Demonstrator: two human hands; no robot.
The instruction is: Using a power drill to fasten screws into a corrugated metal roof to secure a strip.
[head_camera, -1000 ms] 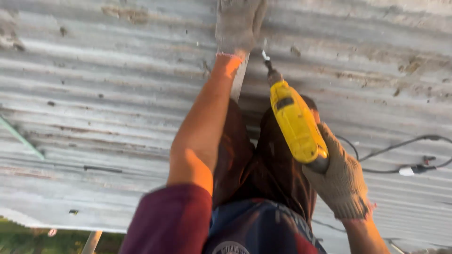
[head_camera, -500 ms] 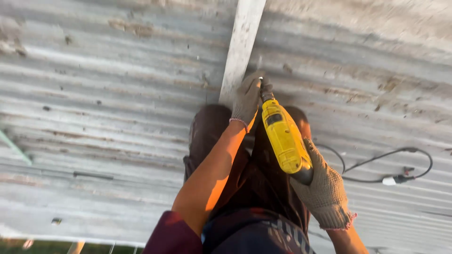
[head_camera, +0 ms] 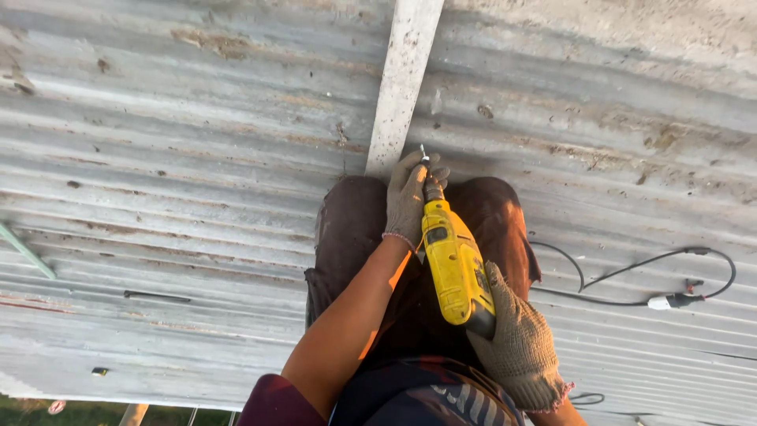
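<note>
**Drill held to roof batten**

At frame centre, the left hand (head_camera: 408, 197), gloved, is pressed on the pale batten (head_camera: 400, 87), its fingers wrapped at the bit. The yellow drill (head_camera: 453, 264) is gripped lower right by the right hand (head_camera: 516, 343). Black cable (head_camera: 639, 268) is seen at right on the corrugated roof (head_camera: 173, 197).

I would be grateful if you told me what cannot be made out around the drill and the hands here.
- Head view: the bit tip of the yellow drill is too small to judge contact with the corrugated roof sheet.
- The drill's grip is hidden inside the gloved right hand.
- The pale strip ends under the gloved left hand.
- The black cable leaves the frame.
</note>
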